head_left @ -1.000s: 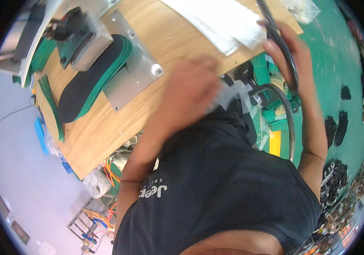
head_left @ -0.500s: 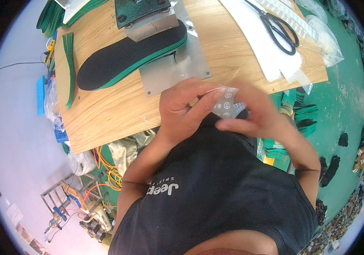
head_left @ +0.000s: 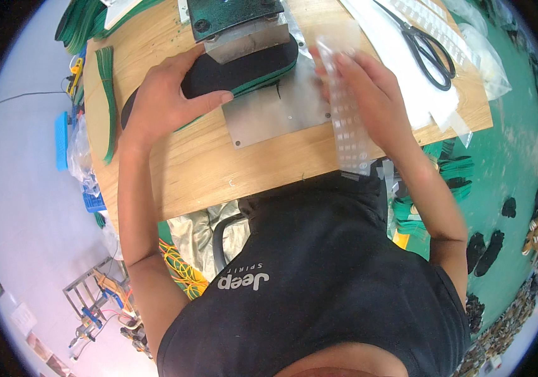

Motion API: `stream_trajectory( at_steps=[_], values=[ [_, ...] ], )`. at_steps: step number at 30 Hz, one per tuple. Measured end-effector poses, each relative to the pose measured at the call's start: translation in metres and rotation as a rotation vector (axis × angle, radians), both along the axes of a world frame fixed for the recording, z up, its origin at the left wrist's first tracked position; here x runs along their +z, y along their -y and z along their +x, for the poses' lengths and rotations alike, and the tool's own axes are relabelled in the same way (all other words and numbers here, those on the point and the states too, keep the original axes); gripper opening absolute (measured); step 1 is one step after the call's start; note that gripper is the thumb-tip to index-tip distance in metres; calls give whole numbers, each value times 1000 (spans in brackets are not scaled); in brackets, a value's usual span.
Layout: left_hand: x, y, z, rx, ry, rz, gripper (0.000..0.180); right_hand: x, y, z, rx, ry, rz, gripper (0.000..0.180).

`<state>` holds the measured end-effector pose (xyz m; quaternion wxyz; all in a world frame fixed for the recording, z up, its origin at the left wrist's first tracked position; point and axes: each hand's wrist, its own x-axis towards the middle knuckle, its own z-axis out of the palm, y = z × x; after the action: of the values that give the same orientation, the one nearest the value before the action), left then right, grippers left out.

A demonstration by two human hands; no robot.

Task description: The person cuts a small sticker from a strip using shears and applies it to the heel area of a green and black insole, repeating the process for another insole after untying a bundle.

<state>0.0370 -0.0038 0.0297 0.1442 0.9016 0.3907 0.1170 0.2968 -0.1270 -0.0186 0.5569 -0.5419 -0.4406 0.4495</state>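
My left hand [head_left: 168, 94] lies flat on a black insole with a green edge [head_left: 244, 69], fingers spread over it. The insole rests on a metal plate [head_left: 275, 116] under the dark head of a press [head_left: 234, 22]. My right hand [head_left: 369, 94] holds a clear plastic strip of small labels [head_left: 347, 122] just right of the plate, thumb and fingers closed on it. The strip hangs down toward the table's near edge.
Black scissors [head_left: 432, 53] lie on white sheets at the right of the wooden table [head_left: 219, 169]. Green insoles [head_left: 107, 94] are stacked at the left edge. More soles and parts lie on the green floor [head_left: 508, 182] at right. Wires lie below the table.
Both hands have moved from my chest up onto the table. My left hand now rests on the insole and my right hand holds the label strip beside the plate.
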Motion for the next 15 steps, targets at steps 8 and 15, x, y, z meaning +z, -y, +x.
stream_trajectory(
  at_steps=[8,15],
  values=[
    [-10,5,-4,17,44,64,77,-2,-18,-16,34,139,-1,28],
    [5,2,-50,-78,-106,195,93,-11,-31,-2,19,35,-43,27]
  ],
)
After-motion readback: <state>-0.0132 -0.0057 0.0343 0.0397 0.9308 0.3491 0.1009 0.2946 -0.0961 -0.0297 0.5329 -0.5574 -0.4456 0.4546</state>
